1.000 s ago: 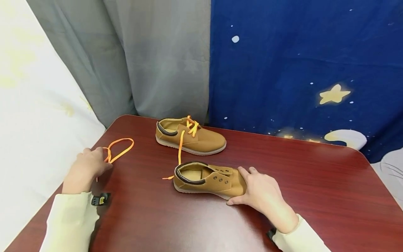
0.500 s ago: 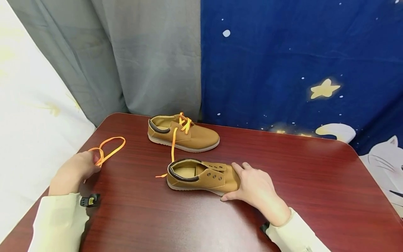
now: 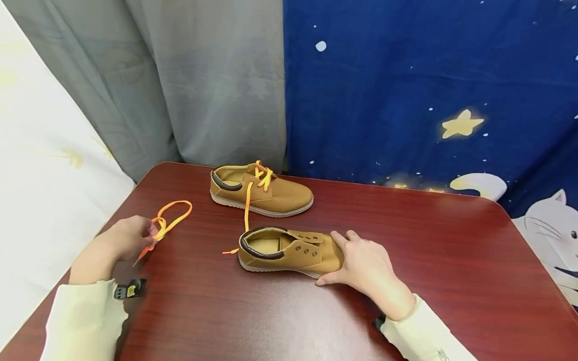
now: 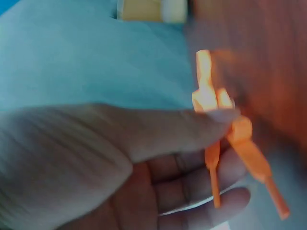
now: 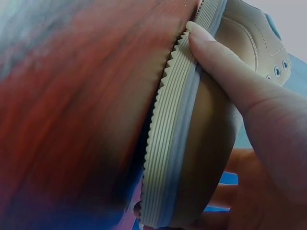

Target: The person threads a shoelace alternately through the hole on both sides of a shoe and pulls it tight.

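A tan shoe without a lace (image 3: 286, 250) lies on the red-brown table (image 3: 451, 250) in front of me, heel to the left. My right hand (image 3: 363, 265) grips its toe; in the right wrist view the thumb (image 5: 225, 72) lies along the ribbed sole (image 5: 177, 124). A loose orange lace (image 3: 169, 223) lies at the table's left, and my left hand (image 3: 126, 238) pinches it between thumb (image 4: 192, 132) and fingers, the lace (image 4: 225, 139) folded there. A second tan shoe (image 3: 262, 190), laced in orange, stands farther back.
One orange lace end (image 3: 246, 215) trails from the far shoe toward the near one. Grey and star-printed blue curtains (image 3: 406, 90) hang right behind the table. The left table edge runs close to my left hand, with a white surface (image 3: 49, 170) beyond it.
My left hand has shifted slightly right and lifted the pinched part of the loose lace off the table. The right hand stays on the shoe's toe. The head view has drifted.
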`<state>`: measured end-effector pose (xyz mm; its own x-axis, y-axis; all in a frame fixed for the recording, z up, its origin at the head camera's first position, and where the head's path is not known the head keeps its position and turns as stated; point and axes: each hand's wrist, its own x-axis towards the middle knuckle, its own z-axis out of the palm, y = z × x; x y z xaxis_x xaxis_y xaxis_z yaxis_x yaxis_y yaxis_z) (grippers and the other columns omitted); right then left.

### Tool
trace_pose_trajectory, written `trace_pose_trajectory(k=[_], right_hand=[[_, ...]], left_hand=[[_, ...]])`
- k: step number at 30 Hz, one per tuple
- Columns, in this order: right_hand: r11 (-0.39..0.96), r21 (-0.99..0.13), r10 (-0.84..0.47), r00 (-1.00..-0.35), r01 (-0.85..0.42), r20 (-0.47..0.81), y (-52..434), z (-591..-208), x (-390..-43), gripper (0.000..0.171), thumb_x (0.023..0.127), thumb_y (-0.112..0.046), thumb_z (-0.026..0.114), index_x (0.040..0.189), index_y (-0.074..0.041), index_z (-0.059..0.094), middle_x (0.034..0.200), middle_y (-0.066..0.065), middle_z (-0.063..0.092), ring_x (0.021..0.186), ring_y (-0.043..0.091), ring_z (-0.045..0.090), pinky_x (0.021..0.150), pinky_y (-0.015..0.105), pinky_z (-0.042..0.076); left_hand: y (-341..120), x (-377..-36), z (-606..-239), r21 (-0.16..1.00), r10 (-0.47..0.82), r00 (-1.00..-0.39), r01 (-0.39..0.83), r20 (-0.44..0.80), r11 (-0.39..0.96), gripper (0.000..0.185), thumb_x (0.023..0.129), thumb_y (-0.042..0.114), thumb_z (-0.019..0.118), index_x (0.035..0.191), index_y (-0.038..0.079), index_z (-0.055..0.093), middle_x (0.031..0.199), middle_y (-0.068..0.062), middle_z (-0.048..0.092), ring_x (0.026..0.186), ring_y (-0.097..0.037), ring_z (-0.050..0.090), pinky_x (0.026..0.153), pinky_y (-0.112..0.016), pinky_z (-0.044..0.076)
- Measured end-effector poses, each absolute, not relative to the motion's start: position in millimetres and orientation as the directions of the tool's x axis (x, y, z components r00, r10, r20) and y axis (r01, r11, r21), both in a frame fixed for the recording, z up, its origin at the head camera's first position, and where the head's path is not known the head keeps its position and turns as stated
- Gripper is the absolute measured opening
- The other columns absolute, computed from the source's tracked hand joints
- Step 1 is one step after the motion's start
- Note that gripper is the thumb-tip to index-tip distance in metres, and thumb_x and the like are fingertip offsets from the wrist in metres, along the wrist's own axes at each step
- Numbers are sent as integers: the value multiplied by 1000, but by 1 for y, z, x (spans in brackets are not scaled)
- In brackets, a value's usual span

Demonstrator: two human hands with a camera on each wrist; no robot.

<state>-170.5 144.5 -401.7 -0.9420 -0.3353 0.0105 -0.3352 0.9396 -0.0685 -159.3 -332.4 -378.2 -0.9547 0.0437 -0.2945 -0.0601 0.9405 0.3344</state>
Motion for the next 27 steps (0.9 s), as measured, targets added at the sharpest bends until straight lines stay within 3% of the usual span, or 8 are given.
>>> trace_pose_trajectory(k=[7, 13, 16, 20, 23, 27], right_hand=[[946, -66, -320, -947, -317, -40, 141, -403, -167, 117, 49, -84, 78, 146, -23, 55, 121, 9, 64, 71, 27, 67, 50, 38, 45], [937, -46, -349, -936, -347, -53, 142, -400, -166, 117, 56, -85, 74, 152, -23, 47, 127, 12, 63, 78, 29, 70, 50, 38, 47], [921, -80, -387, -920, -381, -71, 148, -395, -167, 112, 63, -83, 73, 154, -23, 44, 129, 12, 64, 89, 31, 72, 58, 43, 53], [888, -194, -439, -895, -418, -80, 158, -384, -167, 99, 74, -76, 70, 153, -22, 45, 135, 11, 63, 110, 32, 69, 78, 52, 57], [838, -293, -479, -878, -461, 11, 160, -372, -164, 84, 82, -69, 69, 147, -20, 53, 135, 4, 64, 120, 26, 66, 91, 51, 56], [701, -418, -526, -815, -578, 244, 153, -354, -152, 54, 88, -53, 73, 131, -22, 66, 120, -9, 70, 112, 9, 67, 94, 37, 56]], left_hand=[[-310, -151, -363, 419, 146, -960, 34, -238, 908, 4, 92, 4, 65, 93, 1, 63, 79, -2, 66, 72, -14, 59, 65, -30, 48], [-278, -136, -341, 468, 212, -963, 113, -165, 877, 5, 94, 5, 62, 92, 9, 63, 73, 4, 60, 61, -5, 52, 57, -23, 43], [-259, -126, -328, 491, 263, -958, 176, -112, 853, 10, 93, 5, 64, 89, 14, 62, 69, 8, 56, 58, -2, 48, 55, -22, 42], [-230, -113, -315, 507, 368, -929, 297, -43, 809, 14, 93, 11, 69, 88, 22, 62, 70, 15, 55, 63, 2, 48, 58, -21, 42], [-206, -104, -305, 511, 476, -880, 413, 10, 754, 13, 95, 17, 69, 90, 28, 63, 74, 20, 55, 67, 5, 49, 62, -20, 43], [-174, -94, -295, 503, 608, -791, 556, 75, 661, 11, 97, 22, 68, 93, 31, 63, 81, 23, 56, 73, 8, 50, 67, -18, 45]])
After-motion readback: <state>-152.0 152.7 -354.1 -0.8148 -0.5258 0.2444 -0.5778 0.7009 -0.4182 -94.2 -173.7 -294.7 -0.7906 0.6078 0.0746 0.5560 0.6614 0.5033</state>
